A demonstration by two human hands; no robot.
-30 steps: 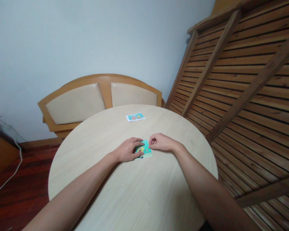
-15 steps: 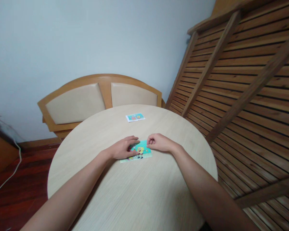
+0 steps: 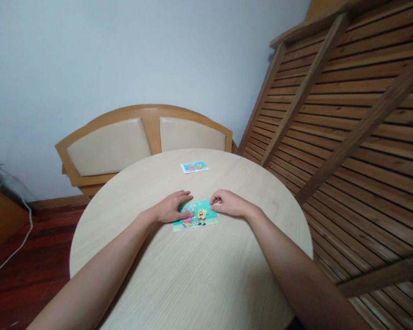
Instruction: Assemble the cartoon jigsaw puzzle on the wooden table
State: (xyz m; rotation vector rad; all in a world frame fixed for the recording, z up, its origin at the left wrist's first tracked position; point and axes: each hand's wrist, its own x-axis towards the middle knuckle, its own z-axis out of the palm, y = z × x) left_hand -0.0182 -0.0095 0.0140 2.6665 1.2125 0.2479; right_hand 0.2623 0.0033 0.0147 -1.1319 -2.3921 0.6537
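On the round table a turquoise cartoon picture [image 3: 206,221] lies flat, with a pink, a pale and a yellow figure on it. My left hand [image 3: 172,207] is open over its left side, fingers apart and thumb reaching across the pink figure; the hand covers the upper left part. At the upper right edge, my right hand [image 3: 227,202] has its fingers curled in and the tips close together against the picture. Whatever may be between those fingertips is hidden. Farther back lies a smaller card [image 3: 194,167] with a similar cartoon on a white border.
The pale wooden round table [image 3: 179,284] spreads beneath both arms. Behind it stands a padded headboard [image 3: 110,146] against the wall. A slatted wooden panel [image 3: 330,119] leans along the right side. A white cable [image 3: 29,220] hangs at the left.
My left hand has slid back to the left and uncovered more of the pink and pale figures. My right hand has stayed at the picture's right edge. The view has shifted slightly.
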